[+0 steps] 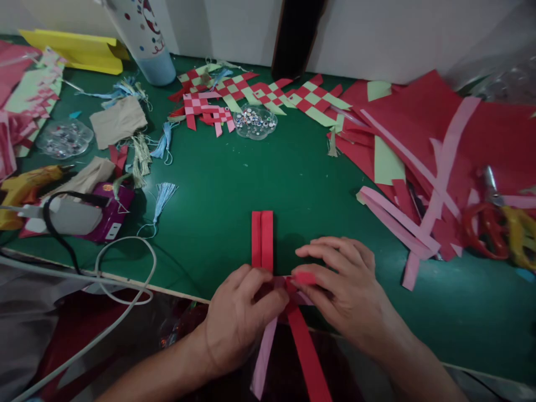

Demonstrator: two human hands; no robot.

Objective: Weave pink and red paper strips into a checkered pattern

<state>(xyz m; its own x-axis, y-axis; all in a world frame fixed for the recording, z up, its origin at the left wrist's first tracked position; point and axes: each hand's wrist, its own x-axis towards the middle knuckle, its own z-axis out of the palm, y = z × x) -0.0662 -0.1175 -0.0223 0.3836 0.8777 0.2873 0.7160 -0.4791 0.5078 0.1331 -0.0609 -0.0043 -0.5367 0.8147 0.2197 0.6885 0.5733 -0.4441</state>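
My left hand [247, 301] is closed on a partly woven piece of red and pink paper strips at the table's front edge. Two red paper strips [262, 237] stick out beyond it, lying side by side. A pink paper strip [264, 357] and a longer red strip [307, 352] hang down below the edge. My right hand [347, 279] pinches the short end of a red paper strip [305, 277] between thumb and index finger, its other fingers lifted. Fingers hide most of the weave where the strips cross.
Finished woven fish [312, 95] lie along the back beside a dish of small beads [255, 121]. Red paper sheets [402, 123], pink strips [450, 151] and scissors [486, 230] are at right. A glue gun [25, 190], blue tassel [162, 202] and white cable [153, 262] are at left.
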